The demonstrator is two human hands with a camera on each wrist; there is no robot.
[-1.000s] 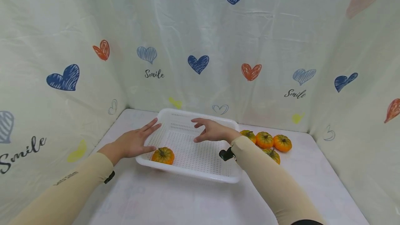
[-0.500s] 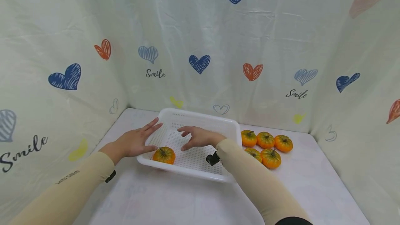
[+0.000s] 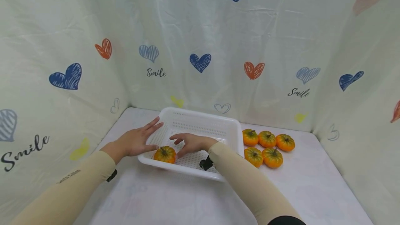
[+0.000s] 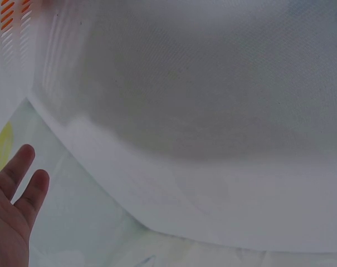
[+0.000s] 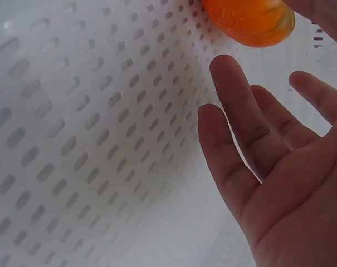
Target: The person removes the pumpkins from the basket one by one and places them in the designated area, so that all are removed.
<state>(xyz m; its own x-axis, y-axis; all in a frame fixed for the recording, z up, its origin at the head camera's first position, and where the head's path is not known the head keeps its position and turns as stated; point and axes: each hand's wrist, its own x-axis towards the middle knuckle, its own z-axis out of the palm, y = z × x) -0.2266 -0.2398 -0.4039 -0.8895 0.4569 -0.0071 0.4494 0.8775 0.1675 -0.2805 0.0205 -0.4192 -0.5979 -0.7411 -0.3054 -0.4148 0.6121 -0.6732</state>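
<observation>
A white perforated plastic basket (image 3: 200,173) stands on the table with one small orange-and-green pumpkin (image 3: 165,155) in its near left corner. My left hand (image 3: 132,142), fingers spread, lies at the basket's left rim, its thumb close to that pumpkin. My right hand (image 3: 191,143) is inside the basket, just right of the pumpkin, with the thumb tip near its side. In the right wrist view, the fingers (image 5: 229,144) are apart and the palm holds nothing; the pumpkin (image 5: 252,21) shows beyond them. Two fingers (image 4: 34,194) of the left hand appear in the left wrist view.
Several more small pumpkins (image 3: 267,139) sit on the table to the right of the basket, close to its right wall. A white cloth (image 3: 187,204) covers the table. Curtains (image 3: 225,37) printed with hearts enclose the back and both sides.
My right hand has moved left and nearer across the basket, up to the pumpkin inside. The pumpkins on the right, partly covered by the sleeve before, show more fully. My left hand stays put.
</observation>
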